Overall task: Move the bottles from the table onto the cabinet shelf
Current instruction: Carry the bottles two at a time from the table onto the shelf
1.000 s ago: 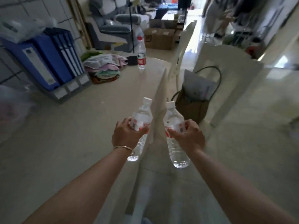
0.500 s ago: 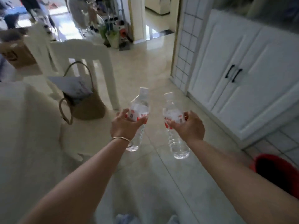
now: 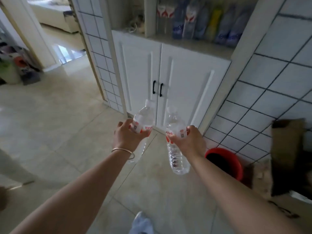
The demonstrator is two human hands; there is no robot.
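Pale glossy floor tiles (image 3: 50, 132) run to white tiled walls (image 3: 270, 81). A red bucket (image 3: 226, 162) stands by the wall; a doorway (image 3: 55, 39) opens left.

bottles (image 3: 143, 119) clear, red-white labels | cabinet (image 3: 184, 78) white | bucket (image 3: 236, 163) red | wall tiles (image 3: 270, 92) white, dark grid

Bottle labels (image 3: 141, 126) blurred, unreadable

red bucket (image 3: 224, 162), cardboard box (image 3: 287, 154), bracelet (image 3: 124, 151)
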